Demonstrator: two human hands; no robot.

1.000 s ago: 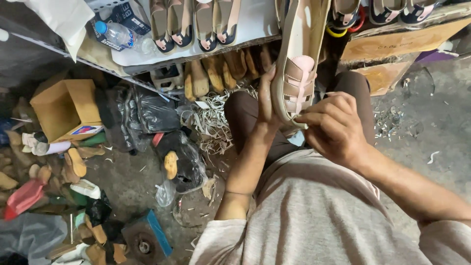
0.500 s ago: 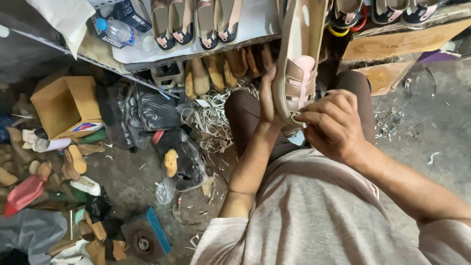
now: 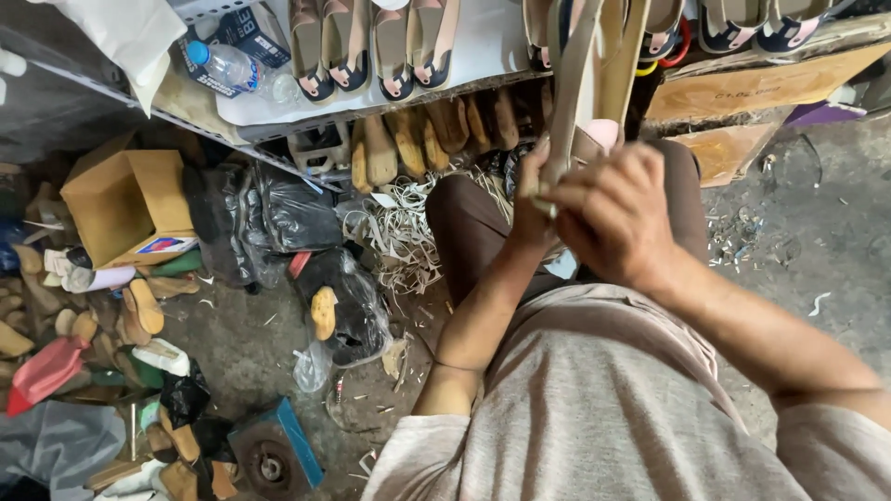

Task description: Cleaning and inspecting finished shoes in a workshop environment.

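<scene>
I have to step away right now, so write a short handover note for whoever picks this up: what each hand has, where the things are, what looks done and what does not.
Left hand: grips the near end of the beige sandal sole, held upright above the lap.
Right hand: closed over the same end; what its fingers do there is hidden.
Finished-looking sandals lie in a row on the white shelf; wooden lasts stand beneath; strip offcuts litter the floor.
Done: cannot tell how far this sole has got.
Left: the sole is still in hand, not on the shelf.

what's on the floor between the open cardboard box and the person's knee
In the head view, between the cardboard box and the knee lie black plastic bags, then a tangle of pale strap offcuts.
</scene>
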